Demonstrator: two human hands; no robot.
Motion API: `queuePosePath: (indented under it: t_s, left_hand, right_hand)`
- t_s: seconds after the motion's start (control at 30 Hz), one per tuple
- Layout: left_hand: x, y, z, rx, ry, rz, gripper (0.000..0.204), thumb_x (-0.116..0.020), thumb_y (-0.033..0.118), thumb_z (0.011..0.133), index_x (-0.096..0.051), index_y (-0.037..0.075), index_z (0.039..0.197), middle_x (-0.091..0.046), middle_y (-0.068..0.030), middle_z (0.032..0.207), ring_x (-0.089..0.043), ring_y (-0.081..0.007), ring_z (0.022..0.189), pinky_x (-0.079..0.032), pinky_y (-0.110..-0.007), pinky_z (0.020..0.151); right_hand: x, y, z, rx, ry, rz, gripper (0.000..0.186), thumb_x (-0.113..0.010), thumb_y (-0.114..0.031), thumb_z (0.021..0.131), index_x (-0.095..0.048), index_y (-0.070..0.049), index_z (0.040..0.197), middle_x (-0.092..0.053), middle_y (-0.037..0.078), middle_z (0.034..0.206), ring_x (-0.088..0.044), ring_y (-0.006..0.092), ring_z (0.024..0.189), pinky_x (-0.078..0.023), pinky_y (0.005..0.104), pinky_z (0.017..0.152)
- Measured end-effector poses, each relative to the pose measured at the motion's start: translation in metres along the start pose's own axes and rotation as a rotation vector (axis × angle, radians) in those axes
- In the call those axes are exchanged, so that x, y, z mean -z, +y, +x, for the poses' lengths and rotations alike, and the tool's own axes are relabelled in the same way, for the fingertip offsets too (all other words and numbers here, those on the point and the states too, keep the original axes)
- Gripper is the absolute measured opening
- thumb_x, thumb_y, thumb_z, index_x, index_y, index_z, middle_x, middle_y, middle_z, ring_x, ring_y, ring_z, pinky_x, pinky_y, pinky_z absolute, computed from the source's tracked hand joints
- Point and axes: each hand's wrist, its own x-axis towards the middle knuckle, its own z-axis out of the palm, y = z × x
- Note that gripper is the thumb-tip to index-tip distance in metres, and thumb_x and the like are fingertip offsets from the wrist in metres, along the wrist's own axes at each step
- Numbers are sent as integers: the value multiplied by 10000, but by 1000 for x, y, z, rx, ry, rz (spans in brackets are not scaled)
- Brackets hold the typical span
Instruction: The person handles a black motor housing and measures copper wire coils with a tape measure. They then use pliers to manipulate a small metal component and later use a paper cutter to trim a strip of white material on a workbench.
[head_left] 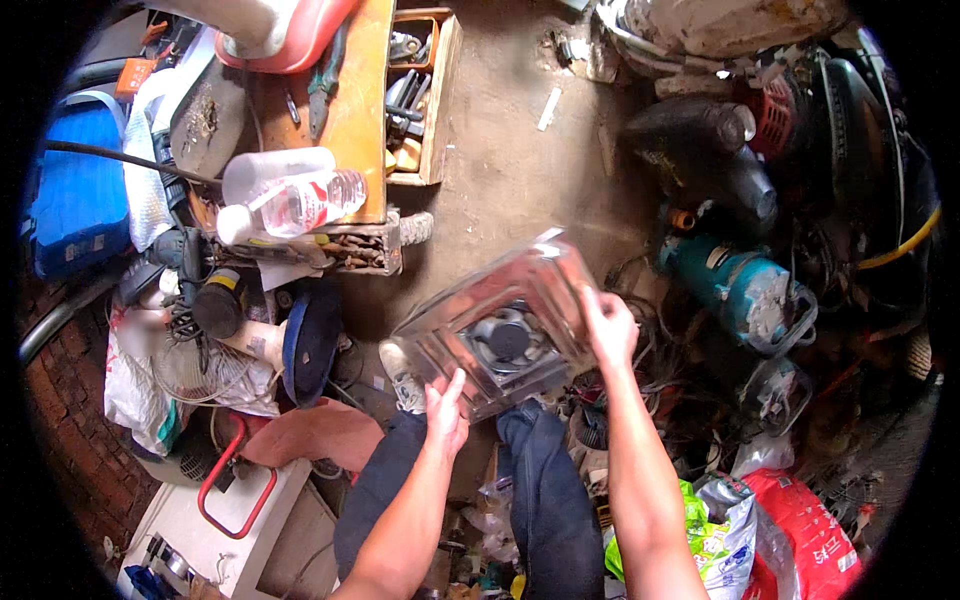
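Note:
A shiny metal portable stove [460, 310] with a round burner [508, 342] in its middle is held tilted over my legs. My left hand [447, 410] grips its lower left part, fingers against the metal. My right hand [612, 330] grips the right edge, thumb near the upper corner. My shoe [406, 385] shows just left of the stove's lower corner.
At upper left, a wooden bench [355, 120] holds pliers [324, 85] and bottles [312, 200], beside a toolbox [428, 120] and blue case [80, 200]. Dusty power tools [725, 290] crowd the right. Bags [790, 525] and a white board [170, 510] lie low on both sides.

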Motion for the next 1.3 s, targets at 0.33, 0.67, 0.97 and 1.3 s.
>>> queuePosePath:
  t_s: [0.33,0.67,0.97,1.3]
  left_hand:
    - [-133,80,104,-487,-88,778,360,-735,308,765,-530,33,875,-548,-27,788,-503,-127,710,-439,-274,642]
    - [-156,119,125,-781,26,1280,857,-686,284,758,-193,-53,1372,-378,-288,1305,-393,-378,1221,-327,-421,1023]
    - [-167,122,106,-753,12,1509,943,-679,311,755,-98,-41,1410,-151,-337,1407,-199,-449,1319,-213,-451,1089]
    - [-104,83,-23,-433,-312,1617,639,-650,310,771,-423,-23,1266,-286,-345,1347,-380,-455,1218,-347,-444,1030]
  right_hand:
    - [27,42,60,32,184,499,549,-562,-487,868,-584,61,831,-583,81,740,-507,162,704,-437,316,670]
    - [-5,-17,88,117,140,647,374,-558,-316,902,-608,54,934,-633,87,798,-560,142,722,-447,301,677]
    - [5,-46,99,131,98,269,463,-498,-368,892,-543,53,1081,-623,247,986,-591,381,966,-439,422,840]
    - [62,-10,-43,336,-37,64,382,-609,-286,829,-579,10,1068,-634,224,909,-629,336,874,-490,384,774]
